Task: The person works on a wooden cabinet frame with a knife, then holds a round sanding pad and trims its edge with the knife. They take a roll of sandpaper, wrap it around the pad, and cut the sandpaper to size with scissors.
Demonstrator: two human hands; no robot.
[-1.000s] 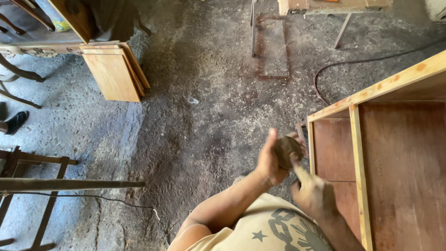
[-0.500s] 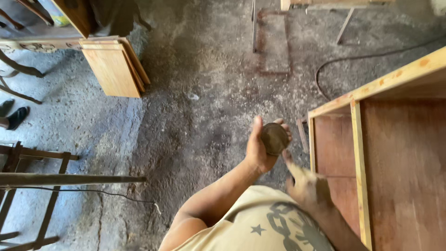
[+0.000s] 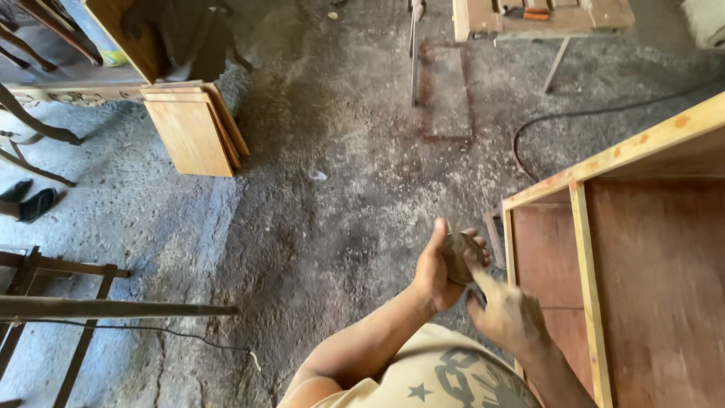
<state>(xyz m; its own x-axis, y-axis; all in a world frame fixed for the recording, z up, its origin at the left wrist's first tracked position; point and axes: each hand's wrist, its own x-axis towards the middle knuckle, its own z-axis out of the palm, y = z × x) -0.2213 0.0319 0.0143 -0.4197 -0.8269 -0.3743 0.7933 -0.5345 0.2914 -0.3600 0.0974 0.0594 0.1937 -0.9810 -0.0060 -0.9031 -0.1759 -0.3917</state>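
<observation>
I see a dark round lump (image 3: 456, 255) cupped in the left hand (image 3: 438, 268), fingers curled around it, thumb up along its near side. The right hand (image 3: 507, 316) sits just below those fingers, blurred, one finger touching the lump's lower edge; I cannot tell whether it grips. Just right of the fingers stands an open wooden cabinet frame (image 3: 578, 227). Well beyond the fingertips, stacked boards (image 3: 189, 132) lean on the dusty concrete floor (image 3: 325, 227).

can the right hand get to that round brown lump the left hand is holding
Probably yes. The right hand sits just below the left hand, one finger stretched up to the round brown lump, seemingly touching it. Nothing lies between them; the wooden cabinet frame stands off to the side.
</observation>
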